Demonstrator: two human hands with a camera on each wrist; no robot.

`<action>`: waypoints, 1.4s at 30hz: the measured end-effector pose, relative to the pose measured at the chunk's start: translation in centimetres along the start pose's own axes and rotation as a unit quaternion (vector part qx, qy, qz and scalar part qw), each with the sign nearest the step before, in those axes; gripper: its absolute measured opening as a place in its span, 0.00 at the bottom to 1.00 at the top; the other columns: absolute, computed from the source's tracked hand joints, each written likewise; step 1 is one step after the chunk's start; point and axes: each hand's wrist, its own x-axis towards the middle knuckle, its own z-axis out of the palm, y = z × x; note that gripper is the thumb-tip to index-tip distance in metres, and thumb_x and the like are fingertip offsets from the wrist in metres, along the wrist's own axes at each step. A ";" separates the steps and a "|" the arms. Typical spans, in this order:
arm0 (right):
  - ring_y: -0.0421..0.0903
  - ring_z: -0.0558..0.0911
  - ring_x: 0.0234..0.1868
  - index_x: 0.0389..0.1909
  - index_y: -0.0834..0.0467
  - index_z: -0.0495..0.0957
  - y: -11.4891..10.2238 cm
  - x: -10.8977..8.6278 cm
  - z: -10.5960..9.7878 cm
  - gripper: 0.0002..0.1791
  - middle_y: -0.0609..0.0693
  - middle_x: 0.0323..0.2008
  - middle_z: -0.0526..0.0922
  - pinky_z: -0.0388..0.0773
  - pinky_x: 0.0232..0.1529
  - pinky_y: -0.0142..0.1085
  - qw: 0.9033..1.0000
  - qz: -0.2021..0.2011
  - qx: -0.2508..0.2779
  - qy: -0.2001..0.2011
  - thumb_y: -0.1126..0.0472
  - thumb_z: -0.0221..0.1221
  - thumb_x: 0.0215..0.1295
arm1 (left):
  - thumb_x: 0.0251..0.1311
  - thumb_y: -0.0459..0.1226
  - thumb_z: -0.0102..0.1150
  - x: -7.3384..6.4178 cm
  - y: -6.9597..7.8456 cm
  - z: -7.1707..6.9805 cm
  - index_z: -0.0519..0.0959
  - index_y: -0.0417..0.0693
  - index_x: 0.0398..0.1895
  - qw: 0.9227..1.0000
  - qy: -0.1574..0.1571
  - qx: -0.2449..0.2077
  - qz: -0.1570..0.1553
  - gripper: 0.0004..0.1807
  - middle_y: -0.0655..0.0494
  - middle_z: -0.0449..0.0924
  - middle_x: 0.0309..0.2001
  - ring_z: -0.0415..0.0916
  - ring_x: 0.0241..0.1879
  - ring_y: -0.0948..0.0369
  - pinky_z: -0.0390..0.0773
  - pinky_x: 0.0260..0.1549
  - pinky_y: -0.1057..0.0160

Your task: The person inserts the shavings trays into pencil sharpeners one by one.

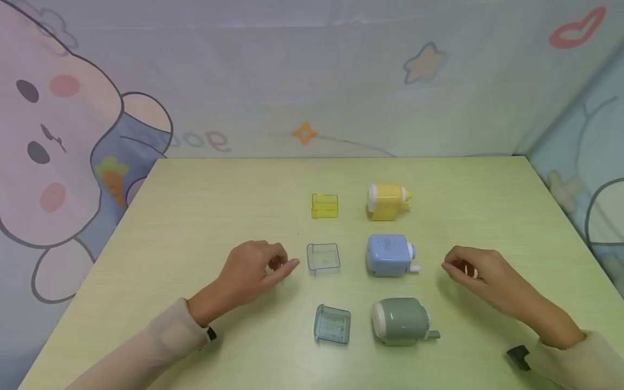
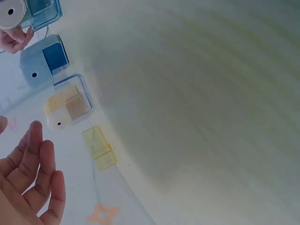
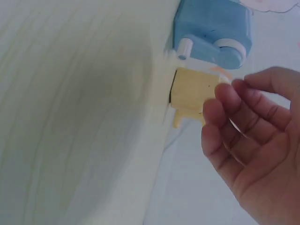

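Three crank pencil sharpeners stand in a column on the table: a yellow sharpener [image 1: 387,201], a blue sharpener [image 1: 390,255] and a green sharpener [image 1: 402,320]. To the left of each lies a clear shavings drawer: a yellow drawer [image 1: 324,206], a clear blue-edged drawer [image 1: 324,257] and a teal drawer [image 1: 332,324]. My left hand [image 1: 253,269] hovers just left of the blue-edged drawer, fingers loosely bent around nothing. On the other side, my right hand [image 1: 487,276] is held right of the blue sharpener's crank, relaxed, with nothing in it.
The pale wooden table [image 1: 219,195] ends at a back edge against a printed cloth [image 1: 268,65] with cartoon figures. Black straps [image 1: 519,357] show at the sleeve cuffs.
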 end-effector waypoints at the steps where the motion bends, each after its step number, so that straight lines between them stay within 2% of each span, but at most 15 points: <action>1: 0.32 0.71 0.26 0.34 0.50 0.79 -0.2 0.0 0.0 0.10 0.34 0.24 0.74 0.68 0.26 0.28 1.000 0.000 0.022 -0.007 0.70 0.62 0.66 | 0.65 0.53 0.60 0.0 0.1 0.1 0.81 0.57 0.26 1.000 0.004 -0.003 0.013 0.15 0.72 0.75 0.22 0.75 0.24 0.67 0.72 0.27 0.66; 6: 0.36 0.76 0.30 0.38 0.46 0.79 -2.0 0.1 -0.2 0.15 0.39 0.29 0.79 0.71 0.29 0.30 0.993 -0.004 0.117 -0.030 0.72 0.62 0.65 | 0.64 0.56 0.59 -0.3 0.4 0.8 0.82 0.54 0.30 0.995 0.032 -0.012 0.089 0.18 0.71 0.76 0.21 0.72 0.22 0.67 0.70 0.25 0.67; 10: 0.37 0.78 0.36 0.44 0.45 0.78 -3.6 0.2 -0.1 0.17 0.39 0.36 0.82 0.75 0.36 0.30 0.986 -0.023 0.159 -0.052 0.71 0.64 0.64 | 0.62 0.61 0.56 -0.4 0.9 1.2 0.82 0.53 0.34 0.987 0.045 -0.003 0.151 0.23 0.70 0.75 0.23 0.67 0.22 0.69 0.70 0.26 0.67; 13: 0.38 0.79 0.38 0.50 0.46 0.77 -4.6 0.2 0.2 0.20 0.37 0.42 0.81 0.76 0.38 0.31 0.983 -0.038 0.165 -0.072 0.66 0.69 0.61 | 0.58 0.66 0.55 -0.5 1.6 1.4 0.82 0.53 0.40 0.981 0.035 0.017 0.192 0.28 0.69 0.77 0.27 0.69 0.26 0.69 0.71 0.29 0.67; 18: 0.36 0.77 0.40 0.59 0.44 0.72 -6.0 -0.1 1.1 0.33 0.36 0.50 0.77 0.76 0.36 0.33 0.987 -0.054 0.114 -0.098 0.50 0.75 0.53 | 0.47 0.75 0.54 -0.7 3.0 1.6 0.82 0.53 0.50 0.971 -0.012 0.043 0.236 0.42 0.65 0.80 0.41 0.72 0.42 0.64 0.71 0.41 0.64; 21: 0.34 0.75 0.43 0.62 0.45 0.70 -6.5 -0.3 1.8 0.39 0.37 0.54 0.76 0.77 0.37 0.34 0.989 -0.058 0.079 -0.114 0.43 0.75 0.50 | 0.44 0.78 0.53 -0.9 3.8 1.8 0.82 0.54 0.53 0.967 -0.047 0.047 0.246 0.46 0.66 0.80 0.45 0.70 0.48 0.63 0.69 0.49 0.62; 25: 0.35 0.75 0.47 0.62 0.50 0.71 -6.8 -0.4 2.6 0.41 0.38 0.56 0.75 0.78 0.42 0.34 0.988 -0.077 0.053 -0.120 0.43 0.76 0.48 | 0.44 0.78 0.53 -1.1 4.3 2.2 0.82 0.57 0.51 0.962 -0.079 0.052 0.255 0.43 0.67 0.79 0.43 0.69 0.50 0.62 0.65 0.55 0.60; 33: 0.36 0.75 0.45 0.60 0.50 0.72 -6.7 -0.5 3.4 0.36 0.38 0.52 0.75 0.78 0.42 0.33 0.988 -0.110 0.043 -0.097 0.47 0.76 0.51 | 0.48 0.69 0.60 -0.9 4.4 2.9 0.83 0.56 0.48 0.958 -0.080 0.070 0.266 0.34 0.65 0.79 0.41 0.70 0.50 0.61 0.65 0.55 0.57; 42: 0.37 0.75 0.44 0.59 0.50 0.72 -6.7 -0.5 3.4 0.36 0.40 0.51 0.76 0.78 0.40 0.34 0.988 -0.112 0.052 -0.093 0.48 0.76 0.51 | 0.48 0.70 0.59 -0.8 4.5 2.9 0.84 0.57 0.42 0.957 -0.084 0.102 0.257 0.32 0.64 0.79 0.37 0.70 0.48 0.60 0.66 0.55 0.56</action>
